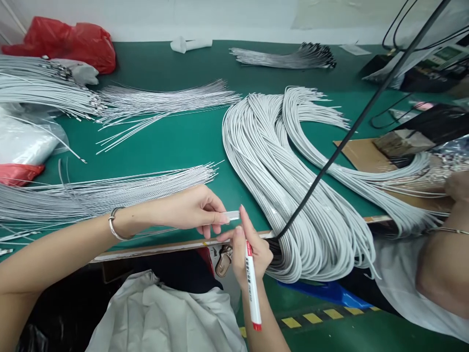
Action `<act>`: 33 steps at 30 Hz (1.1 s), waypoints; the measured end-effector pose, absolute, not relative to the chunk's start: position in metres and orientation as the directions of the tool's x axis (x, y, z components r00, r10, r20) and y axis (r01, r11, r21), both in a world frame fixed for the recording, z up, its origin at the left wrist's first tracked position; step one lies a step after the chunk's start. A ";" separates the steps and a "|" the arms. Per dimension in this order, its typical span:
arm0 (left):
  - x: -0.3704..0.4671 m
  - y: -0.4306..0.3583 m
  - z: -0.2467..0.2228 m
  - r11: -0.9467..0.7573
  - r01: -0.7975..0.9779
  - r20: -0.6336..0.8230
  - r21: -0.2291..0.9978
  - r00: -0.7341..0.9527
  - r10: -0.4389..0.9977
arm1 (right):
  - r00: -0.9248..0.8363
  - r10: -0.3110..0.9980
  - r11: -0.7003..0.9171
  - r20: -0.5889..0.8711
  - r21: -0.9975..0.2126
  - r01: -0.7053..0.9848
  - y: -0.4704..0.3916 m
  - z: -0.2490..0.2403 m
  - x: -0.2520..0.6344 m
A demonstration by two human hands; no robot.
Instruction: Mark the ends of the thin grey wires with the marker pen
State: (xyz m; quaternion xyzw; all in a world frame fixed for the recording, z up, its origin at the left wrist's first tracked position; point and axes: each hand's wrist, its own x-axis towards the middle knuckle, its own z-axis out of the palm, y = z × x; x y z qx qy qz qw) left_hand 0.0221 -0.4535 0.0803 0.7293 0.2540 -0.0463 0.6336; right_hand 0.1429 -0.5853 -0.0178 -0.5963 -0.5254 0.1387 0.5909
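My left hand [201, 210] is closed, with a short whitish translucent strip [233, 215] pinched between thumb and fingers above the table's front edge. I cannot make out exactly what the strip is. Tucked in my right hand [252, 249] is a white marker pen [252, 288] with red ends, pointing down toward me. The right index fingertip meets the free end of the strip. Just right of my hands, a thick bundle of grey cables [293, 186] drapes over the table edge. To the left, thin grey wires [146, 190] lie beyond my left forearm.
More wire bundles [164, 102] lie farther back on the green table [164, 146]. A red plastic bag [69, 44] sits at the back left. A dark slanted rod or cord [351, 127] crosses above the cables. At the right edge, another person's arm [447, 254] shows.
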 end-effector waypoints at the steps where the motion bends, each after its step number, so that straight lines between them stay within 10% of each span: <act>1: 0.023 -0.454 0.080 -0.063 0.427 -0.388 0.902 0.867 0.313 | 0.429 0.788 0.244 0.441 -0.864 0.440 -0.586 -0.019 0.140; 15: 0.034 -0.437 0.016 -0.002 0.555 -0.540 0.832 0.811 0.224 | 0.636 0.679 0.359 0.366 -0.922 0.147 -0.578 -0.040 0.176; 33: 0.039 -0.431 -0.003 0.063 0.599 -0.601 0.798 0.784 0.154 | 0.522 0.756 0.138 0.395 -0.876 0.462 -0.575 -0.041 0.179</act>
